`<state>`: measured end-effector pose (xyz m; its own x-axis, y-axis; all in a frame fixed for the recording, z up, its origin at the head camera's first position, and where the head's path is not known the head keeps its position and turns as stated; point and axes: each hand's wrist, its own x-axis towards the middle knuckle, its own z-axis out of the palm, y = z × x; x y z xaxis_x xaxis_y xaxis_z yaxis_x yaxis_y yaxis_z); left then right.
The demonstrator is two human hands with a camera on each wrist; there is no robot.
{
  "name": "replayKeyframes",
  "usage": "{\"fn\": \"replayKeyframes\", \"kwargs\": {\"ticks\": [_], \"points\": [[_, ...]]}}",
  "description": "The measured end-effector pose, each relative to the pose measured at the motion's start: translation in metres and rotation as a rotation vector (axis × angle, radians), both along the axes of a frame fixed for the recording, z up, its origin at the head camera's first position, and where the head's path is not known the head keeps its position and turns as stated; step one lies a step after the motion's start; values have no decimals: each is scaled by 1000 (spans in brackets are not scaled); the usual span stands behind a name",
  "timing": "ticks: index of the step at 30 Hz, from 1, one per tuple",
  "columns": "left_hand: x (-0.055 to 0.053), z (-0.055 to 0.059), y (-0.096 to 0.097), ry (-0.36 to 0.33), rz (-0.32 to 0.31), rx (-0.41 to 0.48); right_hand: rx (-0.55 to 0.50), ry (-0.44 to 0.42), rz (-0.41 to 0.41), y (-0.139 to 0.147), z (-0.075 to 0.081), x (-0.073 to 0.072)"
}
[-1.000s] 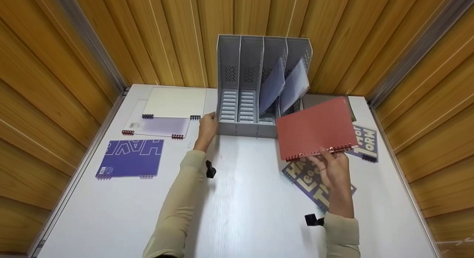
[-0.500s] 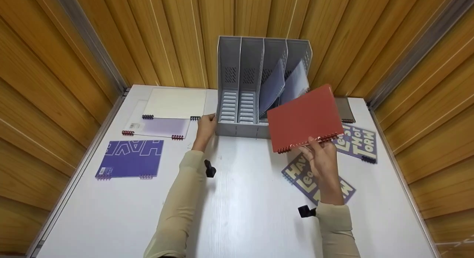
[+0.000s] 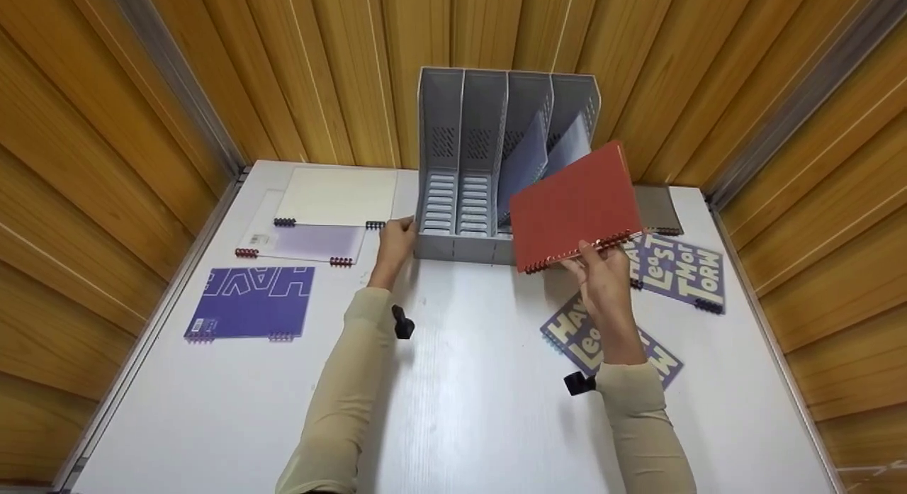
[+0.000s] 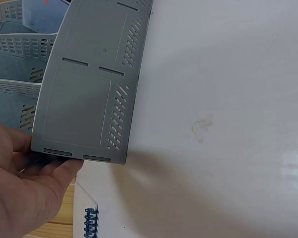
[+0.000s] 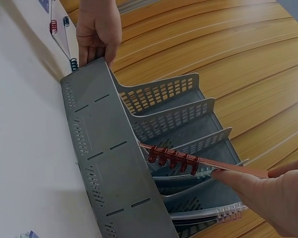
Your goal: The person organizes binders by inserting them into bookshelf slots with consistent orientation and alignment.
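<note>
A red spiral notebook (image 3: pixel 575 205) is held tilted above the right front of a grey desk file organizer (image 3: pixel 464 250). My right hand (image 3: pixel 608 285) pinches it by the coil-bound edge, thumb on the near side. In the right wrist view the notebook is seen edge-on, its red coils (image 5: pixel 174 159) over the organizer's slots. My left hand (image 3: pixel 395 247) grips the organizer's left front corner; its fingers curl round that edge in the left wrist view. Two bluish notebooks (image 3: pixel 526 164) stand in the two right slots, partly hidden by the red cover.
On the left lie a cream notebook (image 3: pixel 339 196), a pale lilac one (image 3: pixel 319 243) and a purple one (image 3: pixel 251 302). To the right are two lettered notebooks (image 3: pixel 684 271) and a dark brown one (image 3: pixel 659 207). A wooden-panelled wall (image 3: pixel 354 69) stands behind the organizer.
My right hand has carried the red notebook up and to the left, towards the organizer, uncovering more of the lettered notebooks. The left hand keeps its hold on the corner.
</note>
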<state>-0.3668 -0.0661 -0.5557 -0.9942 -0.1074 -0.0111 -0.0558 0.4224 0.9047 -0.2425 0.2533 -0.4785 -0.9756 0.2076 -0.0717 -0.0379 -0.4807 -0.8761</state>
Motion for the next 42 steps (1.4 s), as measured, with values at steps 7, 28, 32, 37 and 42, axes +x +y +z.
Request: {"fn": "replayKeyframes", "kwargs": {"ticks": [7,28,32,37,42], "points": [[0,0,1,-7,4,16,56,83,-5,-10,0,-21],[-2,2,0,-44,-8,38,319,76,-68,-42,-6,-75],[-2,1,-2,-33,-4,40,332,52,-86,-51,-11,-87],[-2,0,-3,-30,-9,41,459,-38,-126,-63,-18,-99],[-1,1,-2,-37,-7,24,696,-103,-155,-72,-27,-110]]}}
